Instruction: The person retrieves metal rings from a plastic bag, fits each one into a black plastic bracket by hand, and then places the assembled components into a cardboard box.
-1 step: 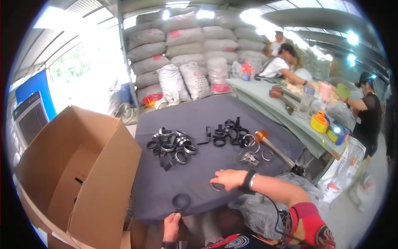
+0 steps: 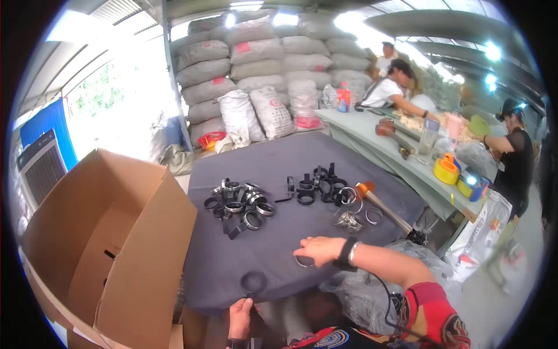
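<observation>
Near the table's front edge, my left hand (image 2: 239, 317) pinches the lower end of a black ring (image 2: 253, 282), which lies flat against the grey cloth. My right hand (image 2: 318, 251) is closed on a thin silver metal ring (image 2: 304, 262), part of it hidden under the fingers. Left of the middle is a pile of black rings with silver bands and stubby tabs (image 2: 241, 203). Farther right sits a heap of all-black tabbed rings (image 2: 322, 183). Loose silver rings (image 2: 347, 220) lie beyond my right hand.
An open cardboard box (image 2: 145, 250) stands left of the cloth-covered table (image 2: 273, 157). A mallet with an orange head (image 2: 365, 189) lies at the table's right. Clear plastic bags (image 2: 360, 296) lie by my right arm. Co-workers stand at a long bench (image 2: 383, 136) with yellow tape rolls (image 2: 446, 170).
</observation>
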`<state>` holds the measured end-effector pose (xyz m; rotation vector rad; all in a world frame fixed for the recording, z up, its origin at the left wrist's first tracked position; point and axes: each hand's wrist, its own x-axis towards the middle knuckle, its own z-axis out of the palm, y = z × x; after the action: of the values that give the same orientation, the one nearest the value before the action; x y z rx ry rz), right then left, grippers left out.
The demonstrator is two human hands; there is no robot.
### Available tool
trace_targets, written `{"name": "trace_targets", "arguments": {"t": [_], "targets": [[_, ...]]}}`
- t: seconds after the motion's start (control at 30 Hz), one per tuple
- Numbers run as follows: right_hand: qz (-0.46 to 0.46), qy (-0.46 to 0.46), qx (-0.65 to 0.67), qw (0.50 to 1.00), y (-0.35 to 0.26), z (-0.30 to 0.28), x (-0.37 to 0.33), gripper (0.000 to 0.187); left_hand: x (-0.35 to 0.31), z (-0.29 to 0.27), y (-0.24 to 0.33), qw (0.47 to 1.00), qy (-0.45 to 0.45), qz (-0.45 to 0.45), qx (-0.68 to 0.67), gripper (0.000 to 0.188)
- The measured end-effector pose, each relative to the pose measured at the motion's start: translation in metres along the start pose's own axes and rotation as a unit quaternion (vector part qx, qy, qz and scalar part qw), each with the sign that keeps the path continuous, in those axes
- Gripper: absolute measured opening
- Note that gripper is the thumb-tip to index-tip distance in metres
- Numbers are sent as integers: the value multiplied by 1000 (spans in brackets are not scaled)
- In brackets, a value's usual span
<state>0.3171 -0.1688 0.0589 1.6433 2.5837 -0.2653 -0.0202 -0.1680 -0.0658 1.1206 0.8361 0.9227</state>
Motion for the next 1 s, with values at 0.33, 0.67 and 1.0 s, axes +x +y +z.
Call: {"name": "trace_targets", "arguments": {"t": [0.33, 0.67, 1.0], "targets": [[-121, 116, 99, 981, -49, -26, 46, 66, 14, 13, 6, 994, 5, 24, 107, 31], [-99, -4, 147, 984, -97, -1, 92, 67, 5, 10, 3, 1000, 5, -1, 27, 26], [-132, -27, 64, 989, -108, -4, 113, 72, 9, 9, 3, 1000, 5, -12, 28, 26]]}}
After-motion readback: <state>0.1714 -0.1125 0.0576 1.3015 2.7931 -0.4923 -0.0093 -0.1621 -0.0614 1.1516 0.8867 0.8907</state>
